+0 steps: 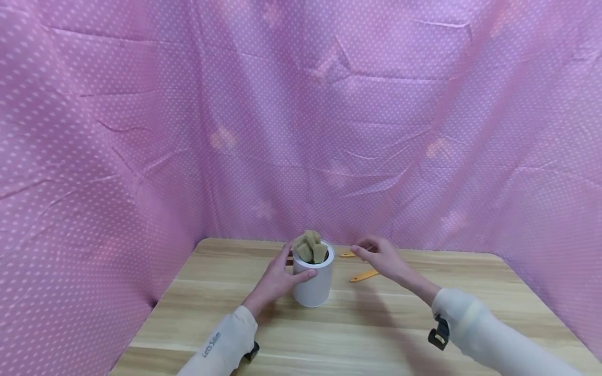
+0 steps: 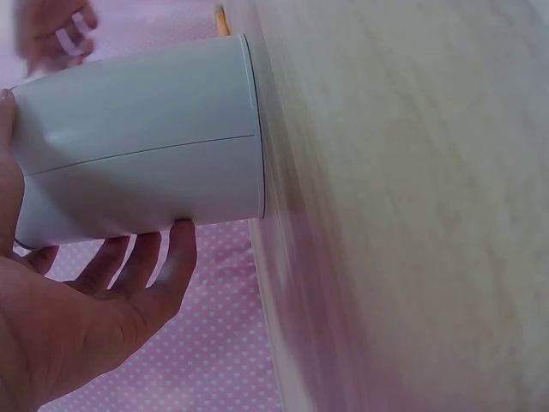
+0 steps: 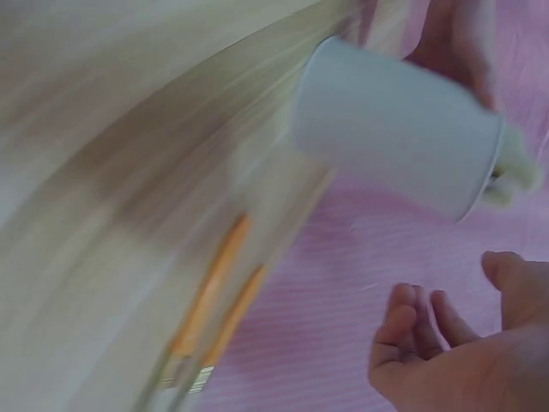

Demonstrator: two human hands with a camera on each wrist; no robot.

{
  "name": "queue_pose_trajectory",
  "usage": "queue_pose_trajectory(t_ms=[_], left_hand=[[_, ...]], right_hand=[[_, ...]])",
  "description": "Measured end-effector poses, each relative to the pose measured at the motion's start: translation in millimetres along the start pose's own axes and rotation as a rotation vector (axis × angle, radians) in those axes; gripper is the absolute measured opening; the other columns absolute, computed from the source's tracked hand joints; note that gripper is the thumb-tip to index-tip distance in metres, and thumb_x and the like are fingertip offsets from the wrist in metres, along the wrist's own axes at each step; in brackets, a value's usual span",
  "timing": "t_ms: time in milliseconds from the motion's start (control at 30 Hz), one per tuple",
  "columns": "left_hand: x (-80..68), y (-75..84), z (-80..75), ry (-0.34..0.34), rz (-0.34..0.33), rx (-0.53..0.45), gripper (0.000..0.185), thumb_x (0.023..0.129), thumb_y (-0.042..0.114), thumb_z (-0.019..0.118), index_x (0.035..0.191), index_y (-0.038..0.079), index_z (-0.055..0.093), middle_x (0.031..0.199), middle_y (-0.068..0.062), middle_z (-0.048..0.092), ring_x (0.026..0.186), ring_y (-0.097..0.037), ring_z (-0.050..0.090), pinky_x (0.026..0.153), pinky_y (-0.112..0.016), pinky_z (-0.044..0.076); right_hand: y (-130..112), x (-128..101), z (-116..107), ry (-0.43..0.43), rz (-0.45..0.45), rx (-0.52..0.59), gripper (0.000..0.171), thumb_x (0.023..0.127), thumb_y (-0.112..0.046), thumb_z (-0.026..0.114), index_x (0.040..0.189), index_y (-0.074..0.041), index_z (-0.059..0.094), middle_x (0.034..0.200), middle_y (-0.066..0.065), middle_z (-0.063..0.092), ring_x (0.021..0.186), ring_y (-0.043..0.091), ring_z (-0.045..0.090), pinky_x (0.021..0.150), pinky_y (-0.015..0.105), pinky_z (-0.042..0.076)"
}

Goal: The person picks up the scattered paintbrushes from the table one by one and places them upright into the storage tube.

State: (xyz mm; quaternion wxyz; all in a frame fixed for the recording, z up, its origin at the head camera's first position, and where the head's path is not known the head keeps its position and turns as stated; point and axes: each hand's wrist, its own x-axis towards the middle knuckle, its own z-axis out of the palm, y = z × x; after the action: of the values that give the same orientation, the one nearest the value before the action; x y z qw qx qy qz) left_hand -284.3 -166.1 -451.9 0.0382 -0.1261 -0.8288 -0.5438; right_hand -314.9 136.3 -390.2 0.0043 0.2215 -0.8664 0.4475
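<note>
A white cylindrical cup (image 1: 312, 287) stands on the wooden table (image 1: 357, 334), with several tan blocky heads (image 1: 310, 246) sticking out of its top. My left hand (image 1: 293, 263) grips the cup, thumb on the near side and fingers round the back; the left wrist view shows the fingers (image 2: 150, 262) curled along the cup (image 2: 137, 146). My right hand (image 1: 367, 251) hovers just right of the cup with relaxed fingers, holding nothing. It hangs over two orange-handled tools (image 1: 363, 275) lying on the table. In the blurred right wrist view those orange handles (image 3: 214, 287) lie below the cup (image 3: 395, 129).
Pink dotted cloth (image 1: 301, 120) walls in the table on the left, back and right. The cup stands near the table's far edge. Bare wood stretches toward me in front of the cup.
</note>
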Motion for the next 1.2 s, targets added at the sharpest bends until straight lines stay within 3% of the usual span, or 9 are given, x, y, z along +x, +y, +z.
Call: queue_pose_trajectory(t_ms=[167, 267, 333, 467, 667, 767, 933, 1067, 1200], left_hand=[[0.8, -0.3, 0.1, -0.005, -0.014, 0.001, 0.098, 0.075, 0.06, 0.085, 0.155, 0.048, 0.029, 0.142, -0.005, 0.052, 0.124, -0.032, 0.053, 0.099, -0.057, 0.047], [1.5, -1.6, 0.6, -0.005, -0.011, 0.001, 0.1, 0.075, 0.06, 0.085, 0.156, 0.048, 0.028, 0.141, -0.004, 0.052, 0.123, -0.031, 0.053, 0.099, -0.058, 0.047], [1.9, -2.7, 0.8, -0.004, -0.004, 0.002, 0.1, 0.075, 0.06, 0.085, 0.157, 0.048, 0.028, 0.14, -0.003, 0.052, 0.123, -0.03, 0.053, 0.098, -0.058, 0.047], [2.3, -4.2, 1.1, -0.004, 0.006, -0.003, 0.099, 0.075, 0.059, 0.085, 0.156, 0.05, 0.028, 0.14, -0.001, 0.052, 0.122, -0.03, 0.054, 0.099, -0.058, 0.047], [0.7, -4.1, 1.4, -0.004, 0.012, -0.011, 0.098, 0.076, 0.058, 0.085, 0.155, 0.051, 0.028, 0.141, -0.002, 0.052, 0.123, -0.03, 0.053, 0.1, -0.059, 0.046], [0.1, -3.9, 1.6, -0.002, 0.005, -0.003, 0.097, 0.076, 0.059, 0.084, 0.154, 0.053, 0.028, 0.141, -0.002, 0.052, 0.123, -0.029, 0.053, 0.1, -0.058, 0.046], [-1.3, -3.3, 1.0, 0.005, -0.002, 0.01, 0.097, 0.076, 0.059, 0.084, 0.154, 0.05, 0.029, 0.141, -0.003, 0.052, 0.123, -0.03, 0.053, 0.1, -0.057, 0.047], [-1.6, -2.2, 0.7, 0.005, -0.006, 0.012, 0.097, 0.076, 0.059, 0.084, 0.154, 0.051, 0.028, 0.142, -0.004, 0.052, 0.123, -0.03, 0.053, 0.1, -0.057, 0.047], [-0.7, -1.5, 1.4, 0.004, -0.016, 0.015, 0.098, 0.076, 0.06, 0.084, 0.155, 0.049, 0.028, 0.142, -0.004, 0.052, 0.124, -0.03, 0.053, 0.101, -0.057, 0.046]], right_hand=[[30.5, -3.6, -10.2, -0.063, 0.194, 0.083, 0.042, 0.107, -0.031, 0.056, 0.128, 0.005, 0.063, 0.106, 0.011, 0.067, 0.091, 0.03, 0.063, 0.071, 0.035, 0.054], [46.4, -4.8, -9.5, -0.075, 0.249, 0.102, 0.044, 0.107, -0.026, 0.055, 0.131, 0.01, 0.059, 0.108, 0.017, 0.065, 0.092, 0.036, 0.063, 0.075, 0.042, 0.056], [56.3, -6.0, -6.6, -0.088, 0.25, 0.057, 0.042, 0.107, -0.025, 0.055, 0.13, 0.01, 0.059, 0.106, 0.018, 0.065, 0.092, 0.035, 0.063, 0.076, 0.044, 0.056], [73.4, -9.3, 1.8, -0.14, 0.184, -0.118, 0.04, 0.105, -0.023, 0.057, 0.13, 0.008, 0.06, 0.099, 0.019, 0.067, 0.084, 0.029, 0.064, 0.068, 0.041, 0.056], [83.3, -16.0, 11.0, -0.218, 0.047, -0.267, 0.043, 0.103, -0.019, 0.06, 0.136, 0.009, 0.057, 0.114, 0.02, 0.068, 0.065, 0.012, 0.05, 0.056, 0.03, 0.046], [83.9, -19.8, 9.5, -0.237, -0.024, -0.287, 0.035, 0.103, -0.016, 0.059, 0.128, 0.008, 0.063, 0.101, 0.013, 0.068, 0.06, 0.01, 0.044, 0.054, 0.029, 0.044], [85.3, -31.4, -2.4, -0.263, -0.123, -0.257, 0.022, 0.101, -0.011, 0.059, 0.109, 0.007, 0.069, 0.079, 0.002, 0.062, 0.065, 0.011, 0.05, 0.057, 0.03, 0.046], [93.9, -43.6, -14.4, -0.26, -0.175, -0.263, 0.014, 0.097, -0.007, 0.063, 0.101, 0.004, 0.071, 0.079, -0.002, 0.063, 0.068, 0.011, 0.052, 0.059, 0.029, 0.047], [100.4, -58.3, -27.1, -0.237, -0.138, -0.306, 0.008, 0.095, -0.009, 0.068, 0.097, -0.003, 0.074, 0.077, -0.004, 0.06, 0.073, 0.013, 0.05, 0.062, 0.029, 0.045]])
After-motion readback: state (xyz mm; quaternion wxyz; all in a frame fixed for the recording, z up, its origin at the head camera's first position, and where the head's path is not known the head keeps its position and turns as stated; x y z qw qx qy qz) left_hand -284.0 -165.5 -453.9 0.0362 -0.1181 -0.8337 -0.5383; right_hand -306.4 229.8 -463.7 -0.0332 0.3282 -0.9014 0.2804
